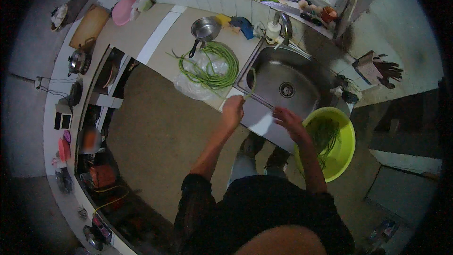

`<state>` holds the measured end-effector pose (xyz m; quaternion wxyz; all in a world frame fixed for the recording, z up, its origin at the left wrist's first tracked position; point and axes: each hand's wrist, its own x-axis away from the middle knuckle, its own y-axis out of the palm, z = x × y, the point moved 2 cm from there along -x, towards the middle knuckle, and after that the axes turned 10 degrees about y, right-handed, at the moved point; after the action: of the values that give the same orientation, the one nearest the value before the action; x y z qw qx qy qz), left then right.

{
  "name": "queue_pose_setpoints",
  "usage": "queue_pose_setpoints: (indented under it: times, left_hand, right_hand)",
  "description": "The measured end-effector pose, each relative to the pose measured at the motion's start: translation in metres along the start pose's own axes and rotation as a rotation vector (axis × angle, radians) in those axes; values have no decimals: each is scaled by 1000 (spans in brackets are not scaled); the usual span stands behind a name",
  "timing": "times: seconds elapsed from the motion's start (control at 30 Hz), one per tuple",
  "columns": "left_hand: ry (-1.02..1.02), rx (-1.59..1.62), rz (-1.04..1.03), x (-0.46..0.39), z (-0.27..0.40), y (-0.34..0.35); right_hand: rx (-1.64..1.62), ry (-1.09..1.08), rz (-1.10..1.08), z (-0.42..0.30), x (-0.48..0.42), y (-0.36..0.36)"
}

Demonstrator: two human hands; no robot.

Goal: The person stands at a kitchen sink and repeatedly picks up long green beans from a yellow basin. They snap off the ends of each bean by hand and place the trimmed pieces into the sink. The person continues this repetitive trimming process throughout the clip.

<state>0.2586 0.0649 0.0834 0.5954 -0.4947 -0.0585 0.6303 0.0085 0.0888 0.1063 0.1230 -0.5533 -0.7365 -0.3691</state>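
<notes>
My left hand (233, 109) is closed on a long green bean (254, 80), which arches up over the rim of the steel sink (277, 60). Over the sink's front edge is my right hand (288, 118), its fingers extended; whether it holds anything is not clear. A coiled bundle of long green beans (230, 72) lies on a clear plastic bag (193, 86), left of the sink. At the right, beside my right forearm, a yellow-green plastic basin (348, 141) holds a heap of thin green pieces (324, 131).
A small steel pan (205, 29) with a black handle touches the coil. Blue and yellow cloths (242, 26) lie behind it, near the faucet (285, 24). A utensil holder (368, 67) is on the right wall. A pink basin (123, 11) and a wooden board (90, 26) are at the far left.
</notes>
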Motion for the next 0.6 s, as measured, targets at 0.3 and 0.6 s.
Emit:
queue_pose_setpoints:
  times: [0.3, 0.6]
  left_hand:
    - [-369, 421, -170, 58, 76, 20]
    - [-771, 1383, 126, -60, 140, 7]
  right_hand:
    - [-305, -36, -301, 56, -42, 19]
    - [424, -285, -134, 58, 36, 1]
